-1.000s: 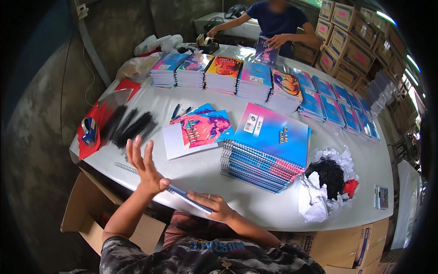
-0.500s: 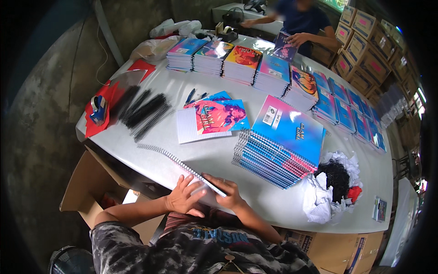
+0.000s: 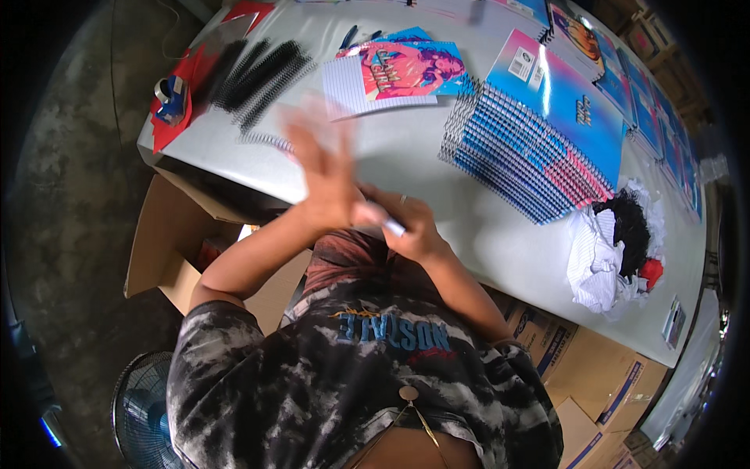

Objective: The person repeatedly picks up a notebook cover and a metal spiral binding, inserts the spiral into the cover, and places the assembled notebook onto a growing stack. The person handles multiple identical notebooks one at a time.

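My right hand (image 3: 412, 224) is closed around a notebook seen edge-on, and only a pale end of the notebook (image 3: 394, 227) shows. My left hand (image 3: 324, 180) is lifted over the notebook with its fingers stretched apart, blurred by motion and hiding most of it. A spiral binding coil (image 3: 264, 140) sticks out past the left hand over the table edge. Farther off, loose black coils (image 3: 262, 82) lie in a bunch. Beside them are lined sheets (image 3: 344, 87) under a pink and blue cover (image 3: 410, 70). A tall stack of spiral-bound notebooks (image 3: 539, 133) stands to the right.
A blue tape dispenser (image 3: 169, 102) rests on red sheets (image 3: 181, 129) at the table's left. Crumpled white paper (image 3: 591, 262) and a black tangle (image 3: 625, 230) lie at the right. An open carton (image 3: 160, 234) stands below the left edge, near a fan (image 3: 141, 410).
The view has tipped downward, so the far table and the co-worker are out of sight. My left hand has risen and moved outward along the coil; the right keeps hold of the notebook.
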Action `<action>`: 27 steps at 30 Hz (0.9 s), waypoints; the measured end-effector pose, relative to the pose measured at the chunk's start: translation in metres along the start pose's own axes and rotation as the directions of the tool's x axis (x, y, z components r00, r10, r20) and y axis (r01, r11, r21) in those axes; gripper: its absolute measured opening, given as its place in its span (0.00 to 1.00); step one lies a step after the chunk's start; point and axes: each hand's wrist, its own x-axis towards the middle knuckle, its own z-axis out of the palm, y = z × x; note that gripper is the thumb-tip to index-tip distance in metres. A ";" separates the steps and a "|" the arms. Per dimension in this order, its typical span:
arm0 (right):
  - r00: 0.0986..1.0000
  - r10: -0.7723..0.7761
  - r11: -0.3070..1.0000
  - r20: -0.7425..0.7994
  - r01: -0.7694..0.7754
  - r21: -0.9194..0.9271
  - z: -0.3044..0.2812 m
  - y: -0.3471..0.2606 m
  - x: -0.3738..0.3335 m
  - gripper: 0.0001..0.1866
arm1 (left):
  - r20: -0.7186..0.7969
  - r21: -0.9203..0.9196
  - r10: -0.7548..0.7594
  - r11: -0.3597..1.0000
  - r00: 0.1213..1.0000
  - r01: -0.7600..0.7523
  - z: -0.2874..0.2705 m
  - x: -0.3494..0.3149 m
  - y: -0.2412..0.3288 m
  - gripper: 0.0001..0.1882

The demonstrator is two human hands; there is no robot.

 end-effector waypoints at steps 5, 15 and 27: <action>0.991 -0.059 0.998 -0.120 0.060 0.009 -0.005 0.002 0.005 0.29 | -0.219 -0.182 0.296 0.924 0.930 -0.337 0.035 -0.052 0.031 0.49; 0.998 -0.027 0.976 -0.056 0.039 0.215 0.005 -0.007 0.013 0.32 | 0.182 -0.363 -0.131 0.912 0.975 0.190 -0.003 -0.051 0.064 0.54; 0.858 0.505 0.851 0.096 -0.513 0.110 -0.022 -0.070 0.068 0.11 | 0.642 -0.584 -0.624 -0.021 0.446 0.811 -0.078 0.008 0.023 0.09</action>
